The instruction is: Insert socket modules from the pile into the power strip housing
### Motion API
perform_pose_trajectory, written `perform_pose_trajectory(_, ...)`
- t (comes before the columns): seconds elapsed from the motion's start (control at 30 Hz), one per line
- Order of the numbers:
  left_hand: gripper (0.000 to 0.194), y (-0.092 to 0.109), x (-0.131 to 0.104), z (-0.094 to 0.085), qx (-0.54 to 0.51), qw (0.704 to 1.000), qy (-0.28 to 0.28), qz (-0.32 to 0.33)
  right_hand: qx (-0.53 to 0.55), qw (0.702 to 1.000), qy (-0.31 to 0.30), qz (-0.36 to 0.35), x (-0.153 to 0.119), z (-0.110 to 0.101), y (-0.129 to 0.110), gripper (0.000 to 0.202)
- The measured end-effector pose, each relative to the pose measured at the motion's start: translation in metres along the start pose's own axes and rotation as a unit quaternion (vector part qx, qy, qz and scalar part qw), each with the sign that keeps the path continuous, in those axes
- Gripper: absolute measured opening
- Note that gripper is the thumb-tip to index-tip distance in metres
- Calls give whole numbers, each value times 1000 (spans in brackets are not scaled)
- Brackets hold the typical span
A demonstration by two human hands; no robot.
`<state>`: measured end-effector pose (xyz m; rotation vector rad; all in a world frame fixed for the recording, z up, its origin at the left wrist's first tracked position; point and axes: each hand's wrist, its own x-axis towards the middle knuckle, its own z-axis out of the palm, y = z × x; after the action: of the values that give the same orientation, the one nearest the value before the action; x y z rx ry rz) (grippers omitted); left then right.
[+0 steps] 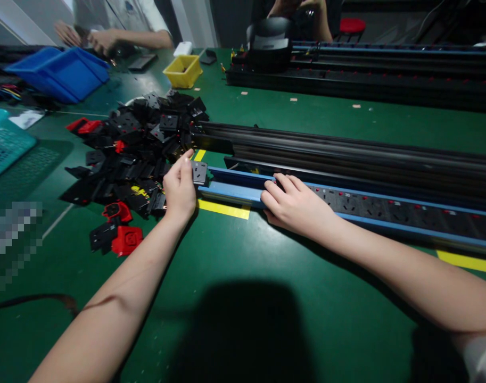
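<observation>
Socket module [200,173], pinched between my left hand's [180,191] thumb and fingers, seems light and stiff, best held by its edges. Just right of that pinch, the blue-edged channel [232,192] runs under my right hand's [296,205] curled fingers; how tightly they close, I cannot tell.

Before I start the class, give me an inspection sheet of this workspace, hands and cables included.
Surface: green tabletop, yellow tape strips.
Job's things: long blue-edged channel, partly filled with a row of dark socket modules.
Clutter: heaped black and red plastic parts.
Hands: left hand holds a dark square socket module near the channel's end; right hand on the channel.
Cables: coloured wires at far left.
Surroundings: two people across the table; red round stool behind.
</observation>
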<state>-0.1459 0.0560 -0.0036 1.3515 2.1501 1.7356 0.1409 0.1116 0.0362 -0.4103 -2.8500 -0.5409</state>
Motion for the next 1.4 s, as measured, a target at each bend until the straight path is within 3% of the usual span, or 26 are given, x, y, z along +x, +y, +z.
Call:
perform_pose_trajectory(0.13,38,2,-1,-1,20,999,-27,28,-2,1000,0,1,0,0,0,21)
perform_pose_trajectory(0.33,29,-3,2,1,-4,999,-31,27,6,1000,-1,0,-1,0,0,22)
perform_pose_trajectory(0.5,40,-8,4,2,-34,999,-3,26,4,1000,-1,1,-1,0,0,22)
perform_pose_trajectory(0.73,40,-13,6,0,-29,999,-44,5,7,1000,0,-1,0,-1,0,21)
perform_pose_trajectory(0.93,36,-21,9,5,-79,992,-78,-65,6,1000,-2,0,0,-1,1,21)
perform_pose_trajectory(1.17,40,-18,7,3,-45,998,-40,3,0,1000,-2,0,-1,0,1,21)
perform_pose_trajectory(1.4,50,-17,6,1,-16,998,-57,13,2,1000,-1,1,-1,0,1,21)
